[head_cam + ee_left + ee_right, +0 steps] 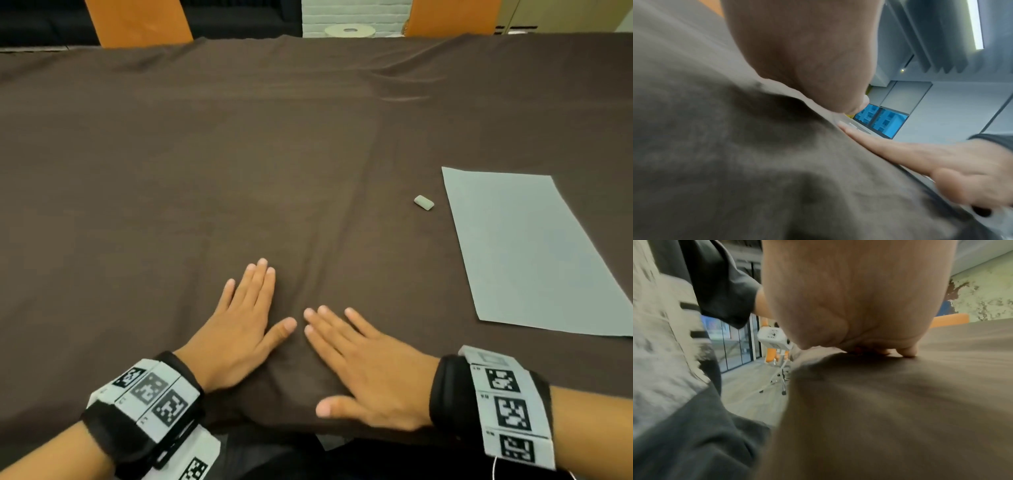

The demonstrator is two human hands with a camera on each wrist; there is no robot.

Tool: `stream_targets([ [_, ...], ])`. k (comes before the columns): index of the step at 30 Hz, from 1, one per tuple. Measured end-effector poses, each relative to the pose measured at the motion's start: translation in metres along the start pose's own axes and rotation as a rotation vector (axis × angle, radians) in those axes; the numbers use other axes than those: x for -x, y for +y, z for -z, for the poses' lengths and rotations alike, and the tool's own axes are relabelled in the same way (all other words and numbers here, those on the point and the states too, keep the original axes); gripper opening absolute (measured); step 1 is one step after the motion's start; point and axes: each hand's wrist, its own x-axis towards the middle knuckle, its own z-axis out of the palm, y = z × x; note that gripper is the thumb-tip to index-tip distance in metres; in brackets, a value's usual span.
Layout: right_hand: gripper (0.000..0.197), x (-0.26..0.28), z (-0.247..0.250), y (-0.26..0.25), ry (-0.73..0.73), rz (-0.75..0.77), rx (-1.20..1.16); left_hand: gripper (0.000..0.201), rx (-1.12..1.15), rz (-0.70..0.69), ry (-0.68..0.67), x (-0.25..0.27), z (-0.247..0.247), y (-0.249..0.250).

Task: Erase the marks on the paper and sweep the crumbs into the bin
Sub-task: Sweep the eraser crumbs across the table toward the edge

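Observation:
A pale sheet of paper [527, 253] lies flat on the brown tablecloth at the right; I can make out no marks on it. A small pale eraser [424, 202] sits just left of the paper's far corner. My left hand [239, 318] and right hand [363, 363] both rest flat, palms down with fingers straight, on the cloth near the front edge, well short of the eraser and paper. In the left wrist view my left hand [807, 61] presses the cloth and the right hand [931, 159] lies beside it. My right hand [855, 305] fills the right wrist view. No bin shows.
The brown tablecloth [239, 154] covers the whole table, with soft wrinkles down the middle. Two orange chair backs [137, 20] stand behind the far edge. A pale round disc [349, 31] lies beyond the table.

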Motion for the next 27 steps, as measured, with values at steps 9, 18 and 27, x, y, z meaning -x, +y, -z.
stream_targets([
  [9,0.092,0.048,0.013,0.040,0.005,-0.488,-0.158,0.085,-0.225,-0.260,0.080,0.030,-0.041,0.030],
  [18,0.090,0.032,-0.017,-0.006,0.019,-0.326,-0.021,0.090,0.039,0.030,0.273,0.024,-0.040,-0.013],
  [27,0.103,0.041,-0.022,-0.016,0.012,-0.698,-0.172,0.088,0.010,0.086,0.317,0.027,-0.051,-0.020],
])
